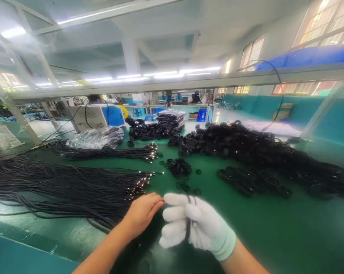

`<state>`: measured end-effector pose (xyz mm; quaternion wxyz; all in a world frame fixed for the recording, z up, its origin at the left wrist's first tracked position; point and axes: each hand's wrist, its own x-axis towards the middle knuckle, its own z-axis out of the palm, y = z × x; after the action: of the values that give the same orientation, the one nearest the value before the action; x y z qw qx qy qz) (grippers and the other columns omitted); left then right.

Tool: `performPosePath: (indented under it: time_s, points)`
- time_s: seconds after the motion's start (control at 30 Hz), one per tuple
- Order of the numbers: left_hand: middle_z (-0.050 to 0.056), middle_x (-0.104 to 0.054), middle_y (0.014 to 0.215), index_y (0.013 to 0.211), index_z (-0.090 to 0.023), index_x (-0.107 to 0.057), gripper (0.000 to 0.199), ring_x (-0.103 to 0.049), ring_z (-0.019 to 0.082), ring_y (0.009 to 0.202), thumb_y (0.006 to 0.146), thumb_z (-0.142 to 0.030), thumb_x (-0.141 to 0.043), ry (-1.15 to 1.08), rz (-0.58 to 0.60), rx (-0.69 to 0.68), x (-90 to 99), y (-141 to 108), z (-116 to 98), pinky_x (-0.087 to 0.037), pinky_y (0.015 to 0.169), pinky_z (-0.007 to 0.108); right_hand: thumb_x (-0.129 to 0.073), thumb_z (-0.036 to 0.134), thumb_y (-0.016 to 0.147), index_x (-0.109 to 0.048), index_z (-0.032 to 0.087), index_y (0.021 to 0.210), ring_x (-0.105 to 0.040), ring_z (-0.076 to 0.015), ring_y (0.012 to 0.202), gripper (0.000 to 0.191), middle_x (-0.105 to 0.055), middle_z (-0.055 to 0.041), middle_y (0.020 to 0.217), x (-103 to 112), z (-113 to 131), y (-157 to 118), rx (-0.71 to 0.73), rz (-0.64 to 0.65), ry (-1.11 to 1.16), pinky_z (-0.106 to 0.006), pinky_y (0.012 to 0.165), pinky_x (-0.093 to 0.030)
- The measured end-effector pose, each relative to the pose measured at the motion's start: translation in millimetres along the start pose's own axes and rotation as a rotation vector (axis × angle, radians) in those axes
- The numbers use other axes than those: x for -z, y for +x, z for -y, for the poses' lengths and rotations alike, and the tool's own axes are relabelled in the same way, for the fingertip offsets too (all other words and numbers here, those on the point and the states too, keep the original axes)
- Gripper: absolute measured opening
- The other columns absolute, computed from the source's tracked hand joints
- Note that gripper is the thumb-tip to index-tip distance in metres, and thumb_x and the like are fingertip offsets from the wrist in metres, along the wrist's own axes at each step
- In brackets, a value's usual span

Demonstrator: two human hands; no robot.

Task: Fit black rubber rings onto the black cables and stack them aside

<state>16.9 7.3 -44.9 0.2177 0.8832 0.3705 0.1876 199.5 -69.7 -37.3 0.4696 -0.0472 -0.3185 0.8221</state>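
My left hand is bare, its thumb and fingertips pinched together right beside the index fingertip of my right hand. Whatever lies in that pinch is too small and covered to make out. A white glove covers my right hand, which is turned palm up with its thumb pressed over a thin black band. Dark strands of it also cross the index finger. Just beyond my hands sits a small heap of black rings. To the left, a bundle of black cables lies with metal-tipped ends near my left hand.
A second cable bundle lies farther back, beside clear plastic bags. Coiled black cables form a large pile at the right on the green tabletop. A blue-and-white machine stands behind, and a metal rail crosses above.
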Motion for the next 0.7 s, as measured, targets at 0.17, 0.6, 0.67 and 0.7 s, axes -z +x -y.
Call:
performPosePath:
  time_s: [0.17,0.6,0.67,0.7]
  points:
    - [0.003,-0.062,0.078,0.08,-0.019,-0.059,0.026,-0.056,0.017,0.07,0.09,-0.02,-0.035,0.384,0.001,-0.006,-18.6,-38.4,-20.7,-0.038,0.064,0.028,-0.073,0.037,0.073,-0.056,0.018,0.108,-0.062,-0.0206,0.075,0.044,-0.064,-0.0065,0.092,-0.9,16.1,3.4,0.084,-0.193,-0.08,-0.048,0.081,-0.045]
    - [-0.003,-0.062,0.073,0.072,-0.018,-0.065,0.013,-0.055,0.011,0.069,0.07,-0.027,-0.074,-0.149,0.096,-0.153,41.7,5.4,-50.4,-0.039,0.063,0.02,-0.072,0.035,0.073,-0.056,0.007,0.108,-0.063,-0.0243,0.078,0.047,-0.063,-0.0144,0.089,9.3,-18.3,-2.2,-0.274,0.009,-0.079,-0.051,0.081,-0.044]
    - [-0.001,-0.063,0.074,0.074,-0.015,-0.065,0.012,-0.056,0.011,0.068,0.073,-0.026,-0.07,-0.351,0.155,-0.105,34.2,11.5,-40.2,-0.042,0.061,0.019,-0.074,0.038,0.07,-0.055,0.009,0.107,-0.062,-0.022,0.074,0.05,-0.062,-0.0105,0.084,5.9,-21.3,-0.9,-0.299,0.018,-0.053,-0.052,0.08,-0.043]
    - [0.0,-0.064,0.075,0.077,-0.014,-0.065,0.012,-0.057,0.012,0.069,0.077,-0.027,-0.065,-0.399,0.158,-0.089,27.7,12.5,-33.4,-0.043,0.062,0.019,-0.074,0.038,0.069,-0.055,0.01,0.105,-0.06,-0.0196,0.071,0.05,-0.061,-0.0075,0.081,4.5,-21.8,0.0,-0.284,0.023,-0.042,-0.051,0.08,-0.043]
